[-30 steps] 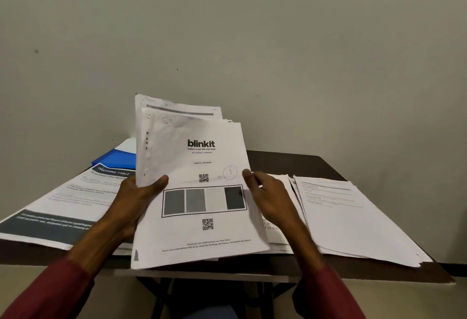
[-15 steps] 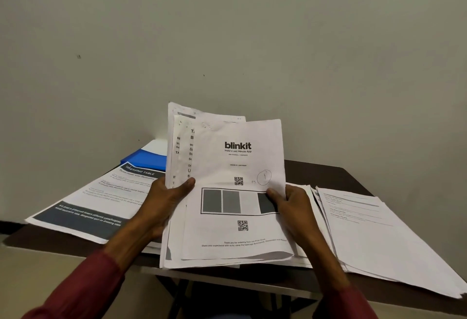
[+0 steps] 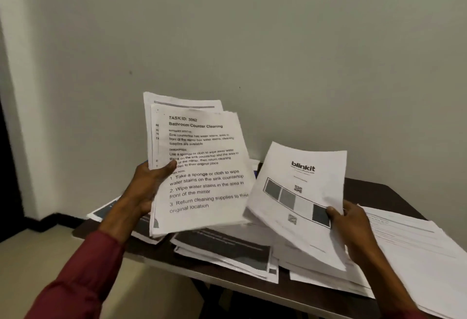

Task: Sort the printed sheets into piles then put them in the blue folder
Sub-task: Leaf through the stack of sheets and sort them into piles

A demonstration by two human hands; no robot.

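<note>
Paper: left grip [image 3: 145, 188] clasps stack [image 3: 204, 179], right grip [image 3: 353, 227] sheet [image 3: 300, 192].

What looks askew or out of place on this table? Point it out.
The dark-banded sheets lie fanned and skewed, with corners reaching the front edge of the table. They also overlap the white pile beside them. Neither pile is squared. Nothing looks torn or spilled.

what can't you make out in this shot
Head view:
- blue folder: hidden behind the stack in the left hand.
- blinkit sheet in the right hand: small print blurred.
- right pile: cut off by the frame edge.
</note>
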